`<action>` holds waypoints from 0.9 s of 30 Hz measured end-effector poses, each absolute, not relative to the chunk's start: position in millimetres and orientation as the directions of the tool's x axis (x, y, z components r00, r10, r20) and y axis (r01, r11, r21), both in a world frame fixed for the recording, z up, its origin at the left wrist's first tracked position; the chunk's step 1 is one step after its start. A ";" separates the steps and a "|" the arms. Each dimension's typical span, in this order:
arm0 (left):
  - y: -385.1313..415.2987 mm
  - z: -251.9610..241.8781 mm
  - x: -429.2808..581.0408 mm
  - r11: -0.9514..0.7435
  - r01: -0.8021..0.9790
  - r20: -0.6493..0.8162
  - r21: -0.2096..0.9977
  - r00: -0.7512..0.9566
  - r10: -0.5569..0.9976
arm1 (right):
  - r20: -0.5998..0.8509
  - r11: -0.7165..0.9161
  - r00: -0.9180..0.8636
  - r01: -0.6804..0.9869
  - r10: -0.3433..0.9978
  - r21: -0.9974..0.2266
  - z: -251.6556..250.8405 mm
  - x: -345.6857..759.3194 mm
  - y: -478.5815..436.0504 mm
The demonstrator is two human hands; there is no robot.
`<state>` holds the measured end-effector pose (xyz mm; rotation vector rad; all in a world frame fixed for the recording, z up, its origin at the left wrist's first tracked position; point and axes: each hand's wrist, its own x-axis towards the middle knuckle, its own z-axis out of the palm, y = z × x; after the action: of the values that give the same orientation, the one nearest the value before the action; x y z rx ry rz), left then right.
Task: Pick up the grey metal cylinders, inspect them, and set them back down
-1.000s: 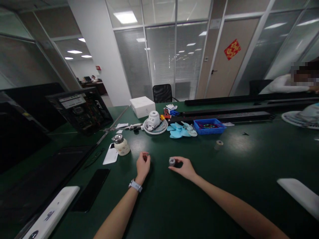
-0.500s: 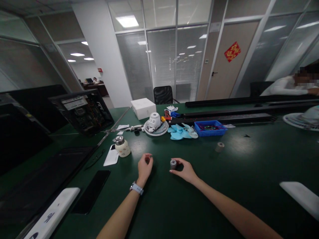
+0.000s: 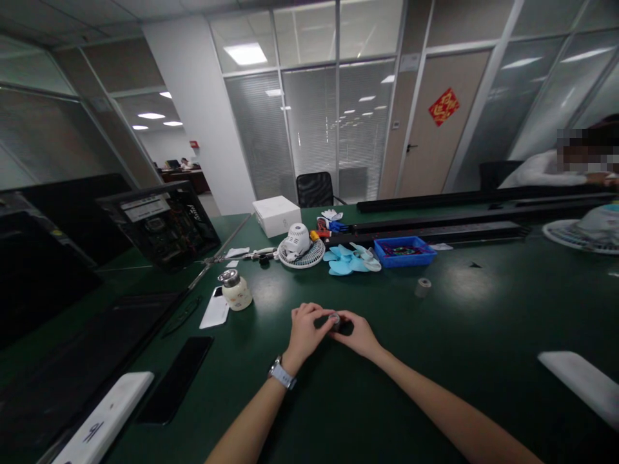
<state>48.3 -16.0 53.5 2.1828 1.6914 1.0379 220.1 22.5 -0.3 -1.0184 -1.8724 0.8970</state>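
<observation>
A small grey cylinder [image 3: 335,321] stands on the green table, between the fingertips of both hands. My right hand [image 3: 358,333] grips it from the right with thumb and fingers. From the left, my left hand [image 3: 307,330], with a watch on its wrist, has thumb and forefinger closed at the cylinder's top. Those fingers partly cover it, and any smaller piece between them is hidden. A second, similar grey cylinder [image 3: 423,287] stands farther right, apart from both hands.
Left of my hands are a cream jar [image 3: 236,293], a white card-like box [image 3: 214,310] and a black phone-like slab [image 3: 176,380]. Behind lie a white fan housing [image 3: 300,248], blue fan blades [image 3: 349,259] and a blue tray [image 3: 405,258]. A person [image 3: 539,171] sits at far right.
My left hand has moved right to the cylinder, and its thumb and forefinger now meet there. My right hand stays around the cylinder. The view has tilted slightly.
</observation>
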 end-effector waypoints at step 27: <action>-13.7 46.8 51.9 -0.409 0.616 0.449 0.673 0.100 0.888 | 0.363 0.541 -0.450 0.373 0.816 -0.754 5.4 224.1 20.7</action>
<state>51.9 -13.7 46.8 2.0686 1.4839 1.2138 224.1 20.7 5.4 -0.9581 -2.0455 0.7715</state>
